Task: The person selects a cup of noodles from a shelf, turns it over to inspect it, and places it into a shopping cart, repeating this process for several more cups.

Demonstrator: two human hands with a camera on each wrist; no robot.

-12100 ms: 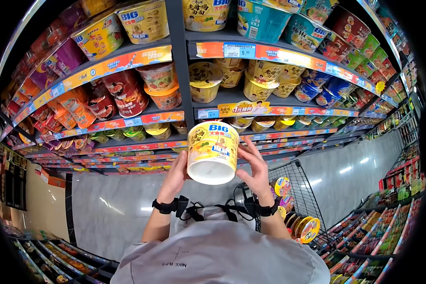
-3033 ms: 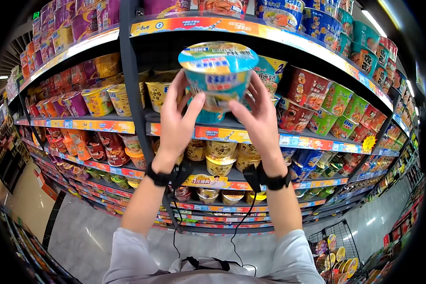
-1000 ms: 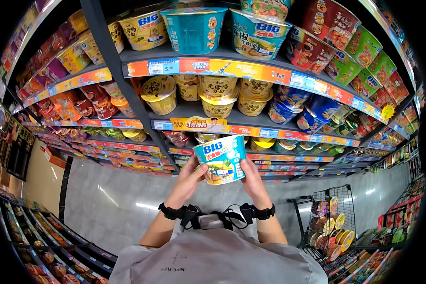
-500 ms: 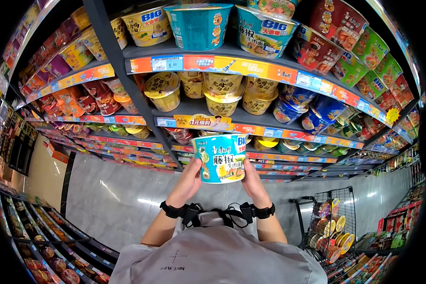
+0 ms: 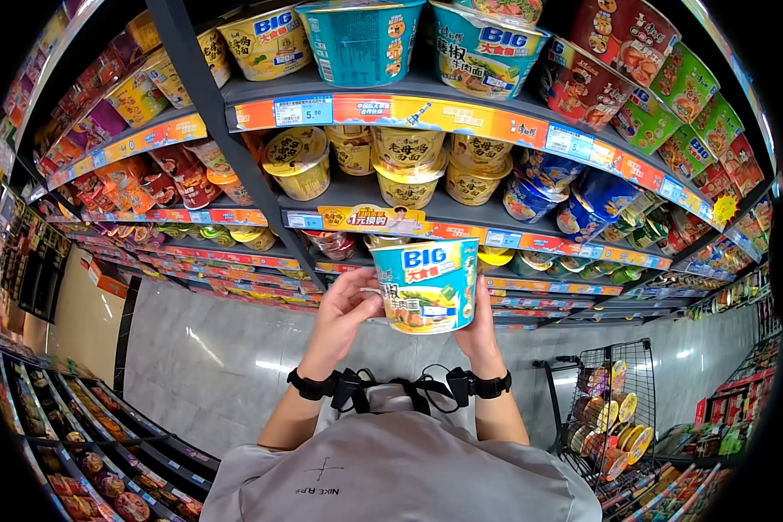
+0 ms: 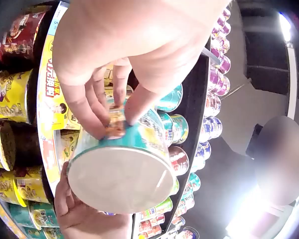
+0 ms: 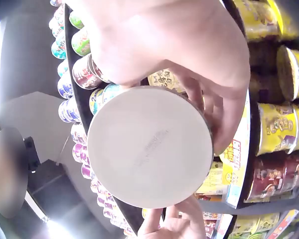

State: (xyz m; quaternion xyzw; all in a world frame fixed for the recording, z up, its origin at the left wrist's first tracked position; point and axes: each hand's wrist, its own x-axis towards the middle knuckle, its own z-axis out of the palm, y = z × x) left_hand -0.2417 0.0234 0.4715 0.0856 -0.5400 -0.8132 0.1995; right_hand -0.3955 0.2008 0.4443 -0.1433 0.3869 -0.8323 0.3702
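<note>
Shelves (image 5: 461, 117) of noodle bowls (image 5: 297, 165); beside them a wire cart (image 5: 637, 364), perhaps holding snacks.

Shelves (image 5: 461, 117) ahead are packed with cups (image 5: 409, 178), no reach-through gaps. The teal bowl (image 5: 426, 283) I'm holding sits in front of them. Aisle floor (image 5: 209, 365) open on my left; wire cart (image 5: 613, 409) blocks low right.

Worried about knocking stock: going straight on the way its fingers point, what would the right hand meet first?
Likely the yellow-lidded bowl on the shelf behind, since the right hand points up beside the teal noodle bowl it grips; depth is unclear.
</note>
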